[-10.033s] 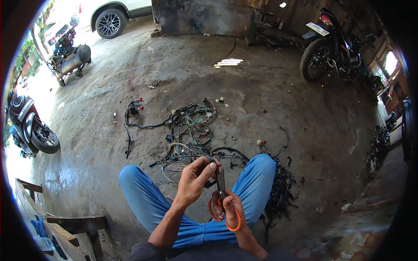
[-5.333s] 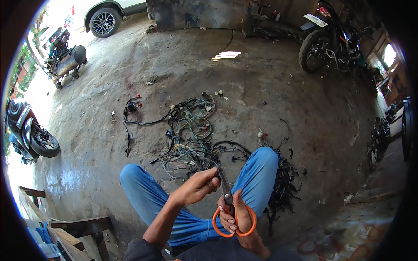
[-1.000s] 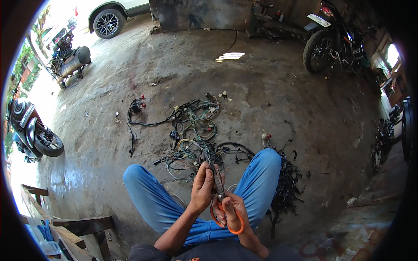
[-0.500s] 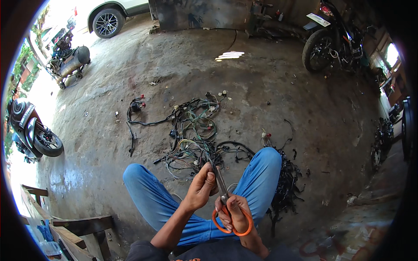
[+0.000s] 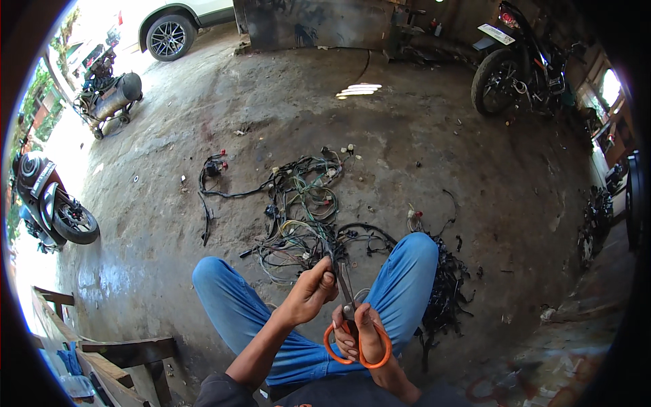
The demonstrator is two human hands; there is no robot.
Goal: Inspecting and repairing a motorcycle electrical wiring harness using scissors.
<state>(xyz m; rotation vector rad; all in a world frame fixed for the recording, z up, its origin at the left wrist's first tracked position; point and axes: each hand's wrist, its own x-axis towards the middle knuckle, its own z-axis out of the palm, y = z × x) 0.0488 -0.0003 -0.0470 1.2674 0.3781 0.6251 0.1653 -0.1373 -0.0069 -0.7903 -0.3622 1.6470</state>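
My left hand (image 5: pixel 312 293) is closed in a pinch on the near end of a dark wire bundle, part of a tangled wiring harness (image 5: pixel 298 234) on the ground in front of me. Its loops are black, green, yellow and white, with small connectors at several ends. Orange-handled scissors (image 5: pixel 347 292) are gripped in my right hand (image 5: pixel 366 332), fingers and thumb through the handle loops. The blades point away from me, just right of my left fingers. Whether they touch the wires I cannot tell.
Black scraps (image 5: pixel 444 292) lie in a heap beside my right knee. A wooden bench (image 5: pixel 122 353) stands at the lower left. Around the concrete floor are a motorcycle (image 5: pixel 64 210) at left, another motorcycle (image 5: pixel 508 74) at far right, an air compressor (image 5: pixel 119 95) and a white car (image 5: pixel 183 17).
The scissors' handle loops have spread apart a little, and the blades now sit slightly away from the bundle. My left hand stays on the wires, barely shifted.
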